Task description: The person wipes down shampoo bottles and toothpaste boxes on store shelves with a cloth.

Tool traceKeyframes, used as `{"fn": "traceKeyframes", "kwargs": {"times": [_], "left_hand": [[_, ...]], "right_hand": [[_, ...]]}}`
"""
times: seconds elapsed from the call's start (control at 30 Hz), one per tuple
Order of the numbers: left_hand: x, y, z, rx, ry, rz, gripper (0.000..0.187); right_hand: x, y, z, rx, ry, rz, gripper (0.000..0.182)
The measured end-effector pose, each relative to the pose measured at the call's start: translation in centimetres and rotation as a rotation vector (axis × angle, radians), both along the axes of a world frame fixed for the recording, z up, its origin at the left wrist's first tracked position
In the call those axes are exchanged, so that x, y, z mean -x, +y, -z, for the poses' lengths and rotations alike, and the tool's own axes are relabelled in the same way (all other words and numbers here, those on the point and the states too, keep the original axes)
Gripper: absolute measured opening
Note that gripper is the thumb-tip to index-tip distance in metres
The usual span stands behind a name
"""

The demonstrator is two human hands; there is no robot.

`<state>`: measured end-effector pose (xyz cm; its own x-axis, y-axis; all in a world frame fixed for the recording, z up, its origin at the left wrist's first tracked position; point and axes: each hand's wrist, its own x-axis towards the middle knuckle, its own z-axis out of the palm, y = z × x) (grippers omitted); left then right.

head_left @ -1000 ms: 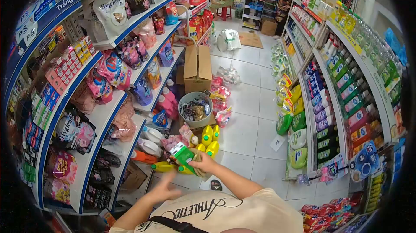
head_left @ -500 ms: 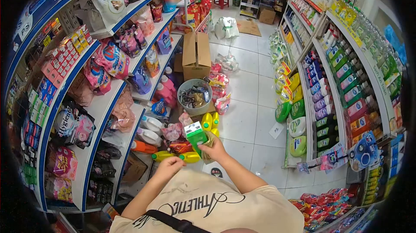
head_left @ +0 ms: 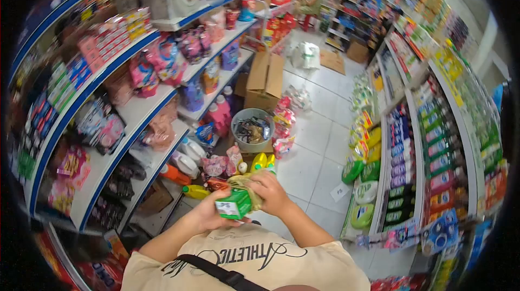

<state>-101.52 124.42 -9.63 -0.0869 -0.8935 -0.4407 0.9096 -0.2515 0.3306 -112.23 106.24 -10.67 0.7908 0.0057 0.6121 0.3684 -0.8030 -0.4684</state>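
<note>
Nearest the camera, the cream shirt (head_left: 254, 247) with a dark strap across it; just beyond, both hands meet over a green box (head_left: 234, 205), tilted, its white end marked "PS" facing back toward the wearer. Left hand (head_left: 208, 213): fingers part-curled round the side and underside of the box, closed on it. Right hand (head_left: 266, 189): fingers bent and gathered on an olive cloth (head_left: 248, 187), which lies against the far side of the box; whether any fingertip touches the carton directly, cannot tell. Risk, judged: pushing hard with the cloth against a light left-hand grip could twist the box out or dent its thin walls; loose cloth folds could snag a corner flap. If dropped, it would likely land among the yellow bottles (head_left: 259, 162) and pink packets (head_left: 215, 165) beyond the hands, and might knock a bottle over. Farther on, a round bucket (head_left: 254, 148) of small dark packets sits just in front of an open cardboard carton (head_left: 261, 92). Shelves of bottles (head_left: 441, 147) flank the aisle on the right. Farthest: a white bag (head_left: 306, 56) on the tiles and a seated person (head_left: 310, 5) wearing a helmet.
</note>
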Motion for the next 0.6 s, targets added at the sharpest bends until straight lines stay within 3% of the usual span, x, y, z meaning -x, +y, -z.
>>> {"fn": "traceKeyframes", "kwargs": {"times": [0.07, 0.17, 0.2, 0.23, 0.27, 0.37, 0.43, 0.47, 0.57, 0.6], "left_hand": [[1.9, -0.5, 2.0, 0.090, 0.174, -0.151, 0.048], [3.1, -1.5, 8.0, 0.240, 0.415, -0.101, 0.039], [3.6, -1.5, 5.8, 0.213, 0.269, -0.121, 0.038], [4.3, -2.0, 6.4, -0.011, 0.265, -0.264, 0.038], [4.3, -1.7, 6.7, 0.013, 0.272, -0.248, 0.039], [3.9, -0.9, 6.9, 0.176, 0.315, -0.133, 0.042], [3.9, -0.6, 6.2, 0.143, 0.311, -0.131, 0.044], [3.9, -0.5, 5.6, 0.147, 0.313, -0.112, 0.043], [4.3, -0.1, 5.8, 0.185, 0.346, -0.008, 0.043], [4.4, 0.0, 5.9, 0.196, 0.336, 0.015, 0.043]], "right_hand": [[0.3, -0.5, -0.6, -0.023, 0.064, -0.081, 0.052], [0.6, 0.3, -1.9, -0.087, 0.216, -0.286, 0.057], [0.5, 1.4, -2.1, -0.177, 0.206, -0.336, 0.055], [0.3, 2.2, -2.0, -0.269, 0.200, -0.366, 0.055], [0.1, 2.7, -1.1, -0.308, 0.194, -0.365, 0.054], [-0.3, 2.6, 1.3, -0.381, 0.171, -0.283, 0.057], [-0.8, 1.7, 3.6, -0.383, 0.183, -0.200, 0.062], [-1.0, 1.2, 5.1, -0.482, 0.143, -0.166, 0.056], [-0.1, -1.7, 10.5, -0.930, 0.420, 0.101, 0.050], [-0.1, -1.6, 10.4, -0.964, 0.394, 0.125, 0.045]]}}
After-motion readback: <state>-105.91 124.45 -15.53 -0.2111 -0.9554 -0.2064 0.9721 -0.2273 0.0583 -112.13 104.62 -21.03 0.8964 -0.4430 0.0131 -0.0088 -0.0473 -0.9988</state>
